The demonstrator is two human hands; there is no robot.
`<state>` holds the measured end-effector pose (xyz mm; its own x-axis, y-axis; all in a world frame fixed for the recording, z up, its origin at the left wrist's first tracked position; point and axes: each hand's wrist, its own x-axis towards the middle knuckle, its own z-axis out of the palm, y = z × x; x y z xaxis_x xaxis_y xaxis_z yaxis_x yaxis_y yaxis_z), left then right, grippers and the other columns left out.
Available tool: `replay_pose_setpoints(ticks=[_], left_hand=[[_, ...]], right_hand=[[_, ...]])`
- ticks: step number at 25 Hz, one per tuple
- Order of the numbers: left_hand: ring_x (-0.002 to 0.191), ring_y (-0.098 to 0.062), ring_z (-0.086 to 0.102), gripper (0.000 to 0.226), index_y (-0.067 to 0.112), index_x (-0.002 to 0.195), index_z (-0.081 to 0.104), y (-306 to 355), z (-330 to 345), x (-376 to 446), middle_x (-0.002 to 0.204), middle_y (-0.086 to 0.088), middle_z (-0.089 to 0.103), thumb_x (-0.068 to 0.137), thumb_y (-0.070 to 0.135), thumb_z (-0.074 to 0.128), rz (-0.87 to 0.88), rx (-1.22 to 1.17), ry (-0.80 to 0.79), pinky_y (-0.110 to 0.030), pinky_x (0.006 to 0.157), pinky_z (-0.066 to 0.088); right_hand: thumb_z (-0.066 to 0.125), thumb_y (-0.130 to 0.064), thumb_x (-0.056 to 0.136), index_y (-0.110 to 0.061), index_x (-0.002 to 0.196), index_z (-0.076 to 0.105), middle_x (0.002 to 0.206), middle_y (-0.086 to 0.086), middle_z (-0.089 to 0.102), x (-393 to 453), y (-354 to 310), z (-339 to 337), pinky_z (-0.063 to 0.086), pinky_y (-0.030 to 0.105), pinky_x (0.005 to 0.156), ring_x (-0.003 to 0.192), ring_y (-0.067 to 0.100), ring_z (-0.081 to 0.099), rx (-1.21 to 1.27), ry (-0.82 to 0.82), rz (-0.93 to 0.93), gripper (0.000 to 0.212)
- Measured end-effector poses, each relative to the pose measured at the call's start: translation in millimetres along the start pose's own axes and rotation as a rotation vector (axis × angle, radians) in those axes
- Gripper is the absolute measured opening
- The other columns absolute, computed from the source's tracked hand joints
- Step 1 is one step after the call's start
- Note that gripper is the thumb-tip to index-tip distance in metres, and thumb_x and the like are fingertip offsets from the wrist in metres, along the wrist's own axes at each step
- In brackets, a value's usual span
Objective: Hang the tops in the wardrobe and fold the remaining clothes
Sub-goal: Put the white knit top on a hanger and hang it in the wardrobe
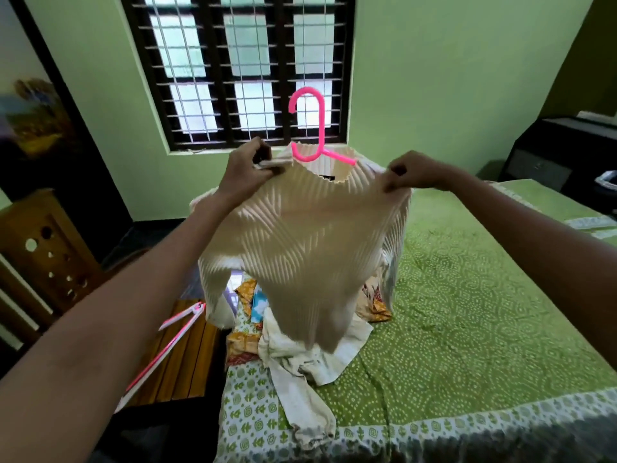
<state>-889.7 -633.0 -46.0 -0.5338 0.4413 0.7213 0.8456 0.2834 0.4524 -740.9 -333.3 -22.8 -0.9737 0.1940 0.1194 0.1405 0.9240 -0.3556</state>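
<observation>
Both hands, left [248, 168] and right [412, 172], pinch a cream top's [310, 235] shoulders over a pink hanger [314, 128], raised above the bed's [467, 295] corner clothes pile [300, 345], before the window [240, 68].

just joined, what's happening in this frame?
A person holds a cream pleated top up over the bed, fitting it onto a pink hanger whose hook sticks out of the neck. The left hand grips one shoulder, the right hand pinches the other. A pile of clothes still lies unfolded on the bed below, and another pink hanger rests on the wooden bench beside it. No wardrobe in view.
</observation>
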Motion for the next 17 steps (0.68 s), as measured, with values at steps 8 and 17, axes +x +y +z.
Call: replay_pose_setpoints(ticks=[8,17], left_hand=[[0.06,0.012,0.052,0.025,0.002,0.081,0.068,-40,-3,17,0.071,0.0,0.061,0.07,0.02,0.082,-0.011,-0.068,-0.041,-0.008,0.059,0.037],[0.057,-0.008,0.042,0.044,-0.006,0.075,0.071,-60,5,32,0.058,0.0,0.057,0.073,0.039,0.075,-0.052,-0.317,-0.021,-0.031,0.05,0.033]], right_hand=[[0.069,-0.019,0.084,0.002,0.098,0.071,0.06,-0.013,0.067,-6,-17,9,0.047,0.012,0.052,0.052,-0.006,0.054,0.454,0.248,-0.002,0.025],[0.07,-0.013,0.083,0.0,0.097,0.072,0.089,-0.003,0.065,15,-72,2,0.042,0.005,0.062,0.058,-0.021,0.053,0.302,0.624,-0.155,0.02]])
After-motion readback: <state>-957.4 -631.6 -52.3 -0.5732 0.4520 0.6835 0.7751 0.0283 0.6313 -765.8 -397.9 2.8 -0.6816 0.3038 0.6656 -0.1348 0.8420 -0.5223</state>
